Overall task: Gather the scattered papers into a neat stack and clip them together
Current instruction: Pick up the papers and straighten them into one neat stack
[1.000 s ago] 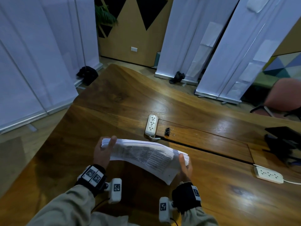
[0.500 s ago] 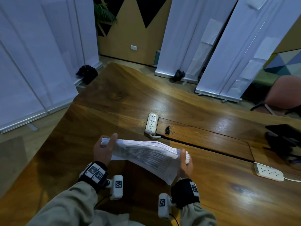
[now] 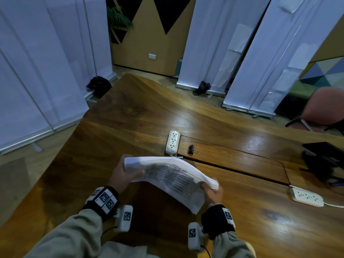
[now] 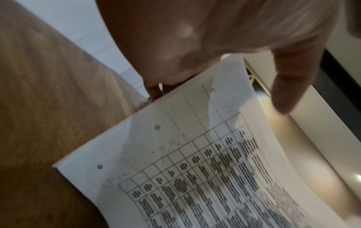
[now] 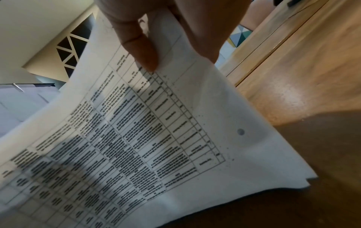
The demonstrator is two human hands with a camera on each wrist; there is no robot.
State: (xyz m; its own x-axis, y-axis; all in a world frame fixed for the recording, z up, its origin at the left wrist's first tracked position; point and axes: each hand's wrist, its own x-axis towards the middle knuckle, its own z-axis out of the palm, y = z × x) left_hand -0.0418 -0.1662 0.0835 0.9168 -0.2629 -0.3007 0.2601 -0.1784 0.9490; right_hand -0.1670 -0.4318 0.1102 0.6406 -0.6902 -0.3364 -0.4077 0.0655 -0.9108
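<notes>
Nearest the viewer, both hands hold the stack of papers (image 3: 171,175) above the worktop (image 3: 260,211), one at each short end, which reads as a hold for squaring the sheets before clipping. The left hand (image 3: 123,174), at about 9 o'clock of the stack, has its thumb laid on the top sheet and its fingers hidden under the pile, so it grips that end. The right hand (image 3: 213,191), at about 4 o'clock, pinches the opposite end, thumb on top. Held by the ends alone, the stack bows upward in the middle and sags at its near edge, where one corner hangs loose toward 6 o'clock; the layered edges at the right end are not quite flush, so the pile probably needs more tapping. The top sheet is white, printed with a dense table of small dark text, with punched holes near one margin. Farther off, at about 12 o'clock, a small black binder clip (image 3: 191,149) lies on the worktop just beside a white power strip (image 3: 172,142), within reach for the clipping step not yet begun.
</notes>
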